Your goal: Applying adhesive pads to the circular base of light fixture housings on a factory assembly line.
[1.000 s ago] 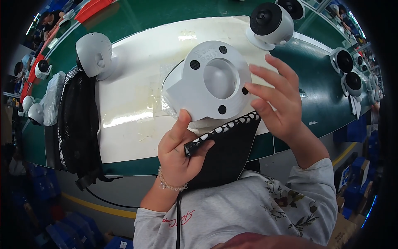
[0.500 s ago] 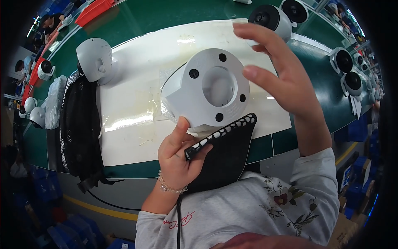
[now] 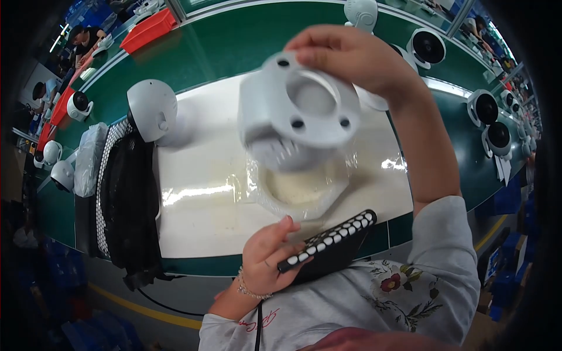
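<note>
Blurring white camera base, underside hidden

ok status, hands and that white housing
Right hand pinching the white round housing by its top rim, lifted above the mat. Left hand gripping a black mesh pouch. Clear plastic film under the housing, nothing blocking.

We see a clear plastic bag hanging under the white housing, crumpled and see-through, above the white mat. At the left, beside the black mesh pile, lies a second clear bag, seemingly wrapped round something pale. We find no labels, signs or screens.
</note>
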The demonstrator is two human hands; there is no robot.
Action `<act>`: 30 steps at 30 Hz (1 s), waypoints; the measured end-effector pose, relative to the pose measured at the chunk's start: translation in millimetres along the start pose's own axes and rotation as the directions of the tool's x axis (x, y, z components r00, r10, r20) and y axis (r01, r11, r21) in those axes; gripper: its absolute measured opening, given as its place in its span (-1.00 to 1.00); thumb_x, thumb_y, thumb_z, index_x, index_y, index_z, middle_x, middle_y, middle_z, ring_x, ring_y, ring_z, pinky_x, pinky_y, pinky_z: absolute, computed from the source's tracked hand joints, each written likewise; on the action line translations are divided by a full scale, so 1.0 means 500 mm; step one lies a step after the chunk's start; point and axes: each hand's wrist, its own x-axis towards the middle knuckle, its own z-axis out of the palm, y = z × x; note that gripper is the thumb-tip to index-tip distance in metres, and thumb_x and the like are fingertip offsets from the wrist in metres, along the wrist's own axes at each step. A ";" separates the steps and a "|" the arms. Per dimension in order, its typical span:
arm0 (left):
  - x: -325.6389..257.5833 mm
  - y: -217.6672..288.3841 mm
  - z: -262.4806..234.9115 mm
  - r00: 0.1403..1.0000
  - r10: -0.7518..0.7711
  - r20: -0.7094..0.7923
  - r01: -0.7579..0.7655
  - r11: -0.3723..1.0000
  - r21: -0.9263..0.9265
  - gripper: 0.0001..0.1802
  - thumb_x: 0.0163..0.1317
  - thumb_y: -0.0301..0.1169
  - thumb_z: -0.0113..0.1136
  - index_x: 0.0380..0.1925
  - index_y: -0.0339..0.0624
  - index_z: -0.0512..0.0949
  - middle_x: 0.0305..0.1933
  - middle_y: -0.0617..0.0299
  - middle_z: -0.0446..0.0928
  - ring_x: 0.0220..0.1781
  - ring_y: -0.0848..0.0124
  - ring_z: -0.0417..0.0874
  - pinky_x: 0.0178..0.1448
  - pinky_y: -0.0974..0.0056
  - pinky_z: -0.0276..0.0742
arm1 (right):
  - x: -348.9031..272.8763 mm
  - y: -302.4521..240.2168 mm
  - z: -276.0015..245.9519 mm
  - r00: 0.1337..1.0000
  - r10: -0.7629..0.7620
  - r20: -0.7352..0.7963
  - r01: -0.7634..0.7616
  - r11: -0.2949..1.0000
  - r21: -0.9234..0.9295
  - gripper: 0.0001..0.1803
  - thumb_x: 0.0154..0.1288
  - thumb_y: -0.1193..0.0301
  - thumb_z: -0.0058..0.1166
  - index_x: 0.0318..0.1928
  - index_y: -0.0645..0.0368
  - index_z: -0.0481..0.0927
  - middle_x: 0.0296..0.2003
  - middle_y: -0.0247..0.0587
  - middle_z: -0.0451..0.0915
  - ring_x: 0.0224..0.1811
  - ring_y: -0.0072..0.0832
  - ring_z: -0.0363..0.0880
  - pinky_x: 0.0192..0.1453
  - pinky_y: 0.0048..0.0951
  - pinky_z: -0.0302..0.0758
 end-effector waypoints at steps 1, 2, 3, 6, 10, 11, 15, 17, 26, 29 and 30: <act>0.005 0.003 -0.003 0.999 0.028 0.036 -0.028 1.000 -0.003 -0.74 -0.26 -0.59 0.32 -0.46 -0.32 0.51 0.19 -0.07 0.24 -0.19 0.18 0.58 -0.34 0.33 0.49 | 0.023 0.007 -0.005 0.988 0.138 -0.065 -0.128 0.981 0.147 -0.78 0.19 0.33 0.01 -0.23 0.21 0.53 -0.44 -0.35 0.49 -0.27 -0.62 0.41 -0.15 -0.59 0.33; 0.006 0.005 -0.003 0.999 0.038 0.039 -0.038 0.999 -0.006 -0.74 -0.26 -0.57 0.32 -0.46 -0.30 0.53 0.17 -0.02 0.27 -0.20 0.19 0.59 -0.34 0.34 0.49 | 0.050 0.021 -0.004 0.984 0.109 -0.139 -0.100 0.992 0.073 -0.78 0.17 0.33 0.01 -0.24 0.19 0.53 -0.45 -0.34 0.49 -0.27 -0.58 0.42 -0.15 -0.56 0.34; 0.007 0.003 -0.003 0.998 0.047 0.040 -0.047 0.999 -0.010 -0.74 -0.26 -0.57 0.32 -0.46 -0.30 0.53 0.17 -0.02 0.27 -0.20 0.19 0.59 -0.34 0.34 0.49 | 0.082 0.051 0.007 0.975 0.078 -0.209 -0.079 0.997 0.000 -0.78 0.15 0.33 0.02 -0.24 0.18 0.53 -0.45 -0.32 0.48 -0.27 -0.53 0.43 -0.15 -0.53 0.35; 0.005 0.006 -0.011 0.996 0.013 0.092 -0.010 0.999 -0.032 -0.76 -0.27 -0.56 0.31 -0.47 -0.28 0.55 0.13 0.08 0.33 -0.22 0.22 0.59 -0.33 0.33 0.50 | 0.180 0.208 0.070 0.834 -0.474 -0.281 0.085 0.615 -0.784 -0.80 0.09 0.34 0.03 -0.29 0.17 0.50 -0.38 -0.23 0.50 -0.24 -0.32 0.41 -0.14 -0.36 0.35; 0.001 0.006 -0.012 0.994 -0.043 0.097 0.048 0.997 -0.055 -0.76 -0.24 -0.52 0.25 -0.44 -0.25 0.55 -0.03 0.05 0.45 -0.22 0.19 0.58 -0.27 0.25 0.49 | 0.192 0.354 0.110 0.862 -0.426 -0.277 0.022 0.577 -0.817 -0.79 0.12 0.29 -0.01 -0.32 0.17 0.49 -0.32 -0.23 0.51 -0.18 -0.26 0.41 -0.10 -0.30 0.34; 0.003 0.003 -0.014 0.994 -0.041 0.099 0.046 0.998 -0.052 -0.76 -0.24 -0.52 0.25 -0.44 -0.25 0.55 -0.03 0.05 0.45 -0.22 0.19 0.58 -0.27 0.25 0.49 | 0.193 0.364 0.104 0.860 -0.427 -0.280 0.022 0.578 -0.816 -0.79 0.12 0.29 -0.01 -0.32 0.17 0.49 -0.32 -0.23 0.51 -0.18 -0.26 0.41 -0.10 -0.30 0.34; 0.003 0.004 -0.019 0.990 -0.045 0.132 0.053 0.997 -0.056 -0.76 -0.26 -0.55 0.27 -0.46 -0.27 0.56 0.03 0.09 0.41 -0.22 0.21 0.58 -0.29 0.29 0.50 | 0.158 0.361 0.072 0.962 0.192 -0.195 -0.269 0.788 -0.554 -0.63 0.21 0.15 -0.14 -0.08 0.12 0.44 -0.05 -0.20 0.43 0.03 -0.23 0.35 0.05 -0.25 0.27; 0.009 0.003 -0.016 0.988 -0.021 0.152 0.027 0.999 -0.042 -0.76 -0.29 -0.55 0.30 -0.48 -0.28 0.56 0.07 0.13 0.37 -0.22 0.23 0.58 -0.31 0.34 0.51 | 0.120 0.399 0.059 0.942 -0.025 -0.335 -0.209 0.738 -0.642 -0.50 0.20 0.09 -0.17 0.08 0.09 0.33 0.10 -0.17 0.31 0.14 -0.23 0.27 0.19 -0.26 0.16; 0.005 0.011 -0.007 0.955 -0.285 0.079 0.293 0.948 -0.122 -0.79 -0.26 -0.57 0.30 -0.52 -0.31 0.54 0.02 0.06 0.42 -0.22 0.24 0.57 -0.26 0.32 0.49 | -0.085 0.468 -0.139 0.692 0.289 -0.662 -0.695 0.513 -0.503 -0.36 0.20 0.00 -0.19 0.15 0.19 0.24 0.17 -0.07 0.24 0.21 -0.24 0.21 0.24 -0.32 0.12; -0.010 0.006 -0.007 0.909 -0.410 0.076 0.416 0.894 -0.164 -0.71 -0.10 -0.36 0.32 -0.54 -0.39 0.50 0.04 -0.01 0.39 -0.19 0.24 0.56 -0.20 0.30 0.49 | -0.119 0.536 -0.227 0.605 0.356 -0.713 -0.779 0.449 -0.437 -0.32 0.17 -0.03 -0.16 0.15 0.21 0.24 0.14 -0.06 0.27 0.18 -0.23 0.24 0.22 -0.31 0.16; -0.009 0.006 -0.003 0.890 -0.451 0.061 0.454 0.872 -0.183 -0.71 -0.09 -0.35 0.32 -0.58 -0.38 0.47 0.03 0.03 0.39 -0.25 0.30 0.54 -0.21 0.30 0.46 | -0.115 0.552 -0.247 0.608 0.355 -0.710 -0.776 0.456 -0.436 -0.32 0.17 -0.03 -0.16 0.15 0.21 0.24 0.14 -0.06 0.27 0.18 -0.23 0.24 0.22 -0.31 0.16</act>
